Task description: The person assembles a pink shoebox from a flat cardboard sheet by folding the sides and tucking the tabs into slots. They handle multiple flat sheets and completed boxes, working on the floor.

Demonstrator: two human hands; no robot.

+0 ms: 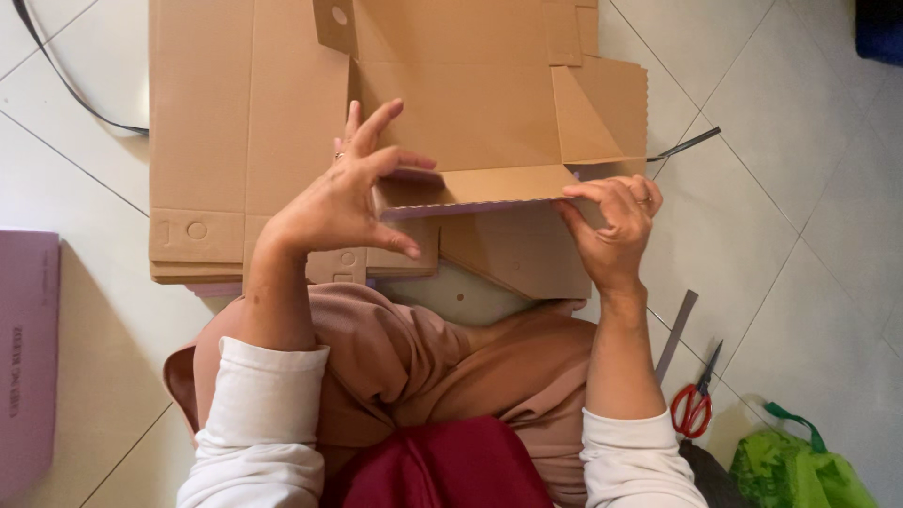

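Observation:
A brown cardboard box blank is half folded in front of me, above my lap. My left hand presses on the box's near left corner, thumb and fingers spread around the raised flap. My right hand pinches the near right end of the same folded edge, which shows a purple lining. Both hands wear rings. A stack of flat cardboard sheets lies under and to the left of the box.
I sit on a white tiled floor. Red-handled scissors and a grey ruler lie at my right, a green bag beyond them. A purple board lies at the left. A black strap runs behind.

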